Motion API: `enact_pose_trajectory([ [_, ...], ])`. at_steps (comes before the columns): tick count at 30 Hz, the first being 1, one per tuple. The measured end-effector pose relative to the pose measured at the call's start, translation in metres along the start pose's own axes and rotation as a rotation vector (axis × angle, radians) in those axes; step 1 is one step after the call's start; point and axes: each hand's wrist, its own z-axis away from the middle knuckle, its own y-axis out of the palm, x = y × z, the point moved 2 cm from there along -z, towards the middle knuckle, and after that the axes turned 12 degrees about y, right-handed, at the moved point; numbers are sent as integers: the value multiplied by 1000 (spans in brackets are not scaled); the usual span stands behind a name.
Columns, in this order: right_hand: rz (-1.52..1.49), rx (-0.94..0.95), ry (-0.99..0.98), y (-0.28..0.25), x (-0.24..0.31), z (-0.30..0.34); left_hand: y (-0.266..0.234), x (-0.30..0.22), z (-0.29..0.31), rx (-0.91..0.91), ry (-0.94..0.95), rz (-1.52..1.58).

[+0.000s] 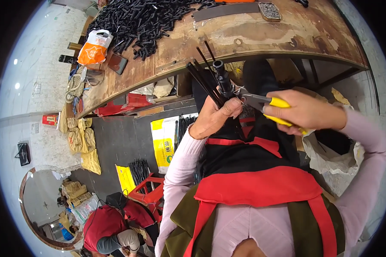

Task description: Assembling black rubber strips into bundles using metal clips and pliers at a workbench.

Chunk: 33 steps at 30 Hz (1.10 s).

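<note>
My left hand [217, 115] is closed round a bundle of thin black rods [203, 82] and a thicker black tubular part [222, 77] with an open round end. In my right hand [308, 112] I grip pliers with yellow handles [278, 110]. Their dark metal jaws [251, 99] reach to the side of the tubular part, close to my left thumb. Thin pale strands show at the jaw tips; what they are is too small to tell. Both hands are above my lap, just in front of the workbench edge.
The worn wooden workbench [227, 38] carries a heap of short black tubes [146, 21], an orange-and-white bag [95, 48], a phone [117, 63] and a clear box of small parts [270, 11]. A white sack [336, 160] stands at right. Another person [111, 225] bends near a red stool [148, 192].
</note>
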Motion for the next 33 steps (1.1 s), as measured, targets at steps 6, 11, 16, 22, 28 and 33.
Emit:
enact_pose_trajectory([
  [6,333,3,131,-30,38,28,6,6,-2,-39,24,-181],
  [11,375,-60,-20,-18,32,7,-2,3,-1,-106,71,-97],
  [16,303,-349,-477,-6,3,-19,-10,3,-1,-168,100,-8],
  [22,809,-881,-654,-12,-6,-17,-8,6,-4,-150,85,-28],
  [28,858,-1015,-760,-18,-10,-24,-6,6,-7,-134,63,-16],
  [33,978,-1071,-710,-24,-4,-15,-4,8,-7,-139,78,-39],
])
